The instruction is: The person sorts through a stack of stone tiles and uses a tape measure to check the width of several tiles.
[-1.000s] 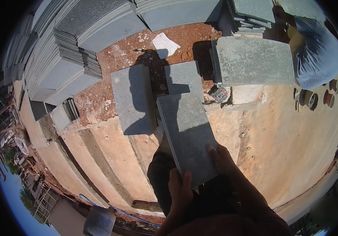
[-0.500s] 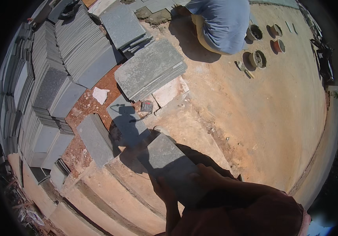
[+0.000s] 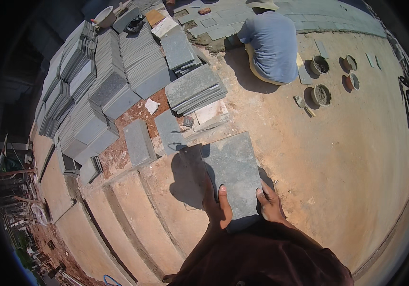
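Sunlit floor [image 3: 352, 152] bearing four buckets [image 3: 315, 97], one crouching person [image 3: 272, 47], left hand [image 3: 219, 210], right hand [image 3: 272, 208], fingers [image 3: 222, 193] clamped on grey slab [image 3: 235, 167]

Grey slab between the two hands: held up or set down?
Held up, it appears: the left hand and right hand grip the grey slab by opposite edges; its underside is hidden.

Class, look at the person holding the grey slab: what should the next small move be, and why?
Probably a short, steady step toward the crouching co-worker, carrying the grey slab face up. The left hand and right hand grip its opposite edges with thumbs on top, so it looks secure, and the co-worker is beside grey paving.
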Demonstrator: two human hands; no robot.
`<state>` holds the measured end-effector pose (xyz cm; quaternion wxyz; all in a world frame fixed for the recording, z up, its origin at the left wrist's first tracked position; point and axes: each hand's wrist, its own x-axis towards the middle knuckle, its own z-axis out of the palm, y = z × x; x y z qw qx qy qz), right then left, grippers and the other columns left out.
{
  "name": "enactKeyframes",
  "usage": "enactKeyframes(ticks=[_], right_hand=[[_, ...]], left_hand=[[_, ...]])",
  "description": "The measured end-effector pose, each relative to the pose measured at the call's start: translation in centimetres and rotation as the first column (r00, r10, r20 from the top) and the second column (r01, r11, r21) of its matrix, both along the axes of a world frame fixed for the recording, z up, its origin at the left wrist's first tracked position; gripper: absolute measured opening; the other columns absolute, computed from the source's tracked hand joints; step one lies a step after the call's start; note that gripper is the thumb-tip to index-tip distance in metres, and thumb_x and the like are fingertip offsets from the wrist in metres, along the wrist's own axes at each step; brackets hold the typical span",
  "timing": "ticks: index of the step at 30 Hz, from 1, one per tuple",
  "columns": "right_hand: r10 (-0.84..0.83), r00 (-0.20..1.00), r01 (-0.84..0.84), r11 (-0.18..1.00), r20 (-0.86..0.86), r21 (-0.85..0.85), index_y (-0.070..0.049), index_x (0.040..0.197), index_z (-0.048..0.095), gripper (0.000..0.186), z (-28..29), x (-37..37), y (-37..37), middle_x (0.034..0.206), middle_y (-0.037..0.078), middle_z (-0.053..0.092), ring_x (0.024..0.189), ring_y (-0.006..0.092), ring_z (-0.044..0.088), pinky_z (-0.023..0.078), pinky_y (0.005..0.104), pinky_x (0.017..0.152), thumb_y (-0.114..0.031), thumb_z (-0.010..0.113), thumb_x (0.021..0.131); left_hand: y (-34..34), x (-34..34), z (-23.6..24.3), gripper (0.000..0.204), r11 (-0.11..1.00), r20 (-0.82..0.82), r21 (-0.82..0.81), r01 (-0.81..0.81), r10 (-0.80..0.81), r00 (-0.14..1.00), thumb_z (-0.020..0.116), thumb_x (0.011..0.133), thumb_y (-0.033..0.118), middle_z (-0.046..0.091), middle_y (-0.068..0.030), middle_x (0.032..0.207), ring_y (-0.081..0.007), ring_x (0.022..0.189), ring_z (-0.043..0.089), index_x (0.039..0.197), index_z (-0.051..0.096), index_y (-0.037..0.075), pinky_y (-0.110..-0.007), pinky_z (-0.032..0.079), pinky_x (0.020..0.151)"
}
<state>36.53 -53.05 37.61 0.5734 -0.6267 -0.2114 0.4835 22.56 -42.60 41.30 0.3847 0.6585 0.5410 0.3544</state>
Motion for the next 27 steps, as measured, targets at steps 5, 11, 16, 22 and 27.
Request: enactKeyframes(ticks=[5,11,16,22,27], right_hand=[[-0.087,0.992,0.083,0.996,0.097,0.042,0.002,0.142,0.048,0.043,-0.2,5.3,-4.5,0.138,0.008,0.058,0.126,0.0117,0.048,0.035,0.0276,0.108,-0.01,0.055,0.102],[-0.183,0.957,0.183,0.983,0.227,0.018,0.005,0.138,0.051,0.044,-0.4,15.0,-8.5,0.13,0.012,0.064,0.119,0.0121,0.053,0.038,0.0278,0.105,-0.014,0.06,0.1],[-0.287,0.92,0.285,0.957,0.266,0.044,0.008,0.136,0.051,0.044,-4.8,26.0,-11.5,0.124,0.015,0.067,0.115,0.0134,0.055,0.041,0.0276,0.101,-0.015,0.06,0.099],[-0.354,0.91,0.362,0.932,0.215,0.005,0.007,0.139,0.048,0.045,-4.5,37.4,-15.9,0.128,0.016,0.064,0.117,0.0157,0.056,0.041,0.0281,0.101,-0.014,0.057,0.1],[-0.389,0.917,0.397,0.912,0.086,-0.104,0.006,0.134,0.053,0.039,-5.7,45.2,-16.5,0.129,0.012,0.062,0.12,0.0168,0.054,0.039,0.031,0.104,-0.008,0.058,0.099]], left_hand=[[-3.0,5.6,1.0,0.058,0.98,0.111,-0.19,0.066,-0.045,0.993,0.05,0.103,0.022,0.035,-0.0289,0.153,-0.0365,0.142,0.035,0.146,0.032,-0.013,-0.039,0.028,0.116],[-4.4,16.6,-1.8,0.062,0.956,0.195,-0.148,0.254,-0.224,0.955,0.05,0.102,0.025,0.042,-0.0293,0.147,-0.0352,0.135,0.044,0.149,0.029,-0.009,-0.039,0.033,0.112],[-6.7,28.3,-5.4,0.061,0.912,0.264,-0.218,0.348,-0.289,0.92,0.05,0.102,0.023,0.049,-0.0282,0.141,-0.0335,0.127,0.052,0.152,0.027,-0.005,-0.037,0.038,0.108],[-9.8,41.5,-8.9,0.059,0.824,0.269,-0.328,0.462,-0.387,0.882,0.049,0.103,0.019,0.05,-0.026,0.141,-0.0297,0.128,0.052,0.152,0.028,-0.004,-0.035,0.039,0.107],[-8.6,51.0,-13.3,0.056,0.788,0.34,-0.334,0.516,-0.41,0.846,0.051,0.102,0.016,0.051,-0.0248,0.141,-0.0258,0.128,0.052,0.15,0.031,-0.006,-0.033,0.04,0.106]])
